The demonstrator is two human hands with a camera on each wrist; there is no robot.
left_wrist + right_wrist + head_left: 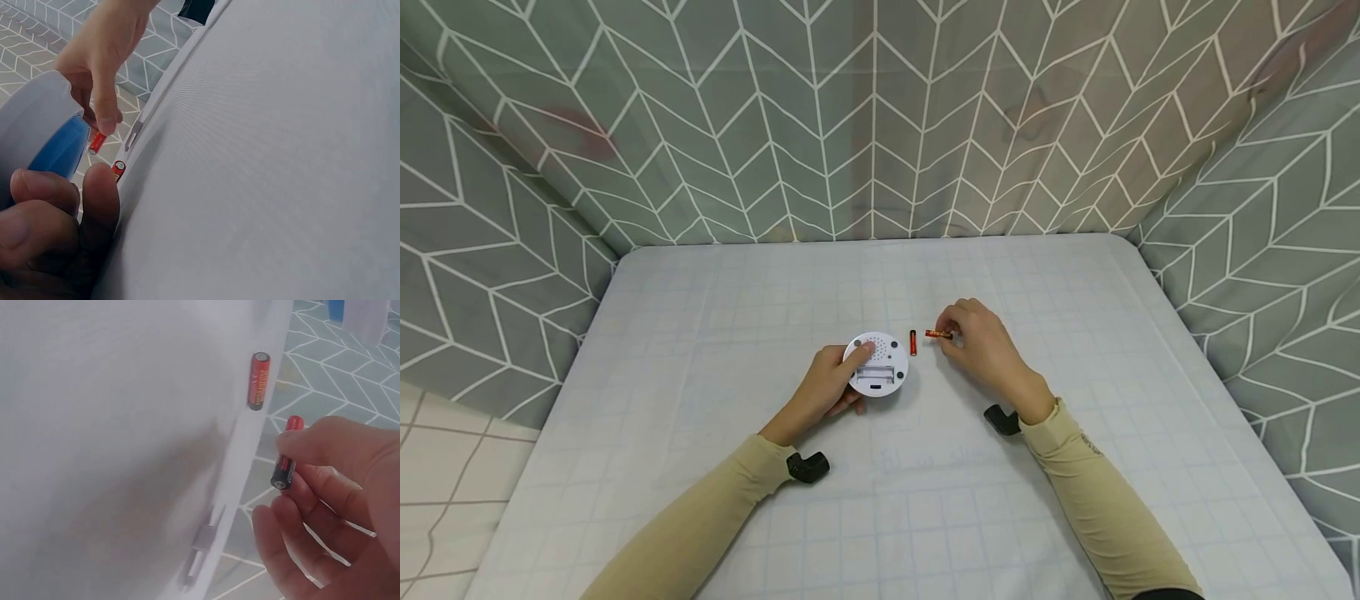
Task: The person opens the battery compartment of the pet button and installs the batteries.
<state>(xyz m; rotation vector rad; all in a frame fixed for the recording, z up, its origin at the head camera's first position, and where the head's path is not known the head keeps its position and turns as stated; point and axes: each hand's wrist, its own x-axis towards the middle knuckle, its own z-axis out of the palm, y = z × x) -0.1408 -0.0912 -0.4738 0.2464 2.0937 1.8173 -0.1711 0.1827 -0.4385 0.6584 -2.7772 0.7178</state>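
Observation:
A round white device (891, 340) is held by my left hand (831, 383), thumb over its back and fingers underneath. Its back faces up, showing small holes, dark feet and an uncovered battery slot; a blue part (62, 150) shows below in the left wrist view. Between thumb and fingers, my right hand (988, 346) pinches a red-and-black battery (285, 464) above the table, just right of the device. A second such battery (913, 342) lies on the table between the device and my right hand.
A small pale, narrow piece (203, 540) lies on the table near my right hand; its kind is unclear. The white, grid-patterned cloth (737, 292) covers the table. Grey patterned curtains (872, 125) stand at the back and sides.

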